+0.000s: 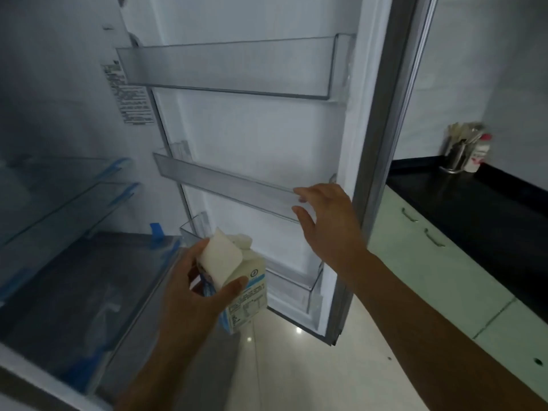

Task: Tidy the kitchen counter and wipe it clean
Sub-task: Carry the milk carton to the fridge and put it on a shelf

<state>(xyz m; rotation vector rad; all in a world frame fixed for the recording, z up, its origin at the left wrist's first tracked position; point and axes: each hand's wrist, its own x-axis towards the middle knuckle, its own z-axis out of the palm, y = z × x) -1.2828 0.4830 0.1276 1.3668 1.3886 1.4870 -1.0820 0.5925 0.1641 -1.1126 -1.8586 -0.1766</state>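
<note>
A white milk carton (248, 295) with blue print is held by its gabled top in my left hand (192, 292), low in front of the open fridge. Its base hangs near the lowest door bin (299, 287). My right hand (326, 221) is spread open at the right end of the middle door shelf (225, 185), fingertips at its clear rail, holding nothing. The fridge door (252, 129) stands wide open and its shelves look bare.
Glass shelves with blue tape (68, 185) fill the fridge interior at left. A black counter (480, 209) runs along the right over pale green cabinets (444, 274), with a steel utensil holder (456, 157) and a small white bottle (478, 157) at its far end. Pale floor tiles lie below.
</note>
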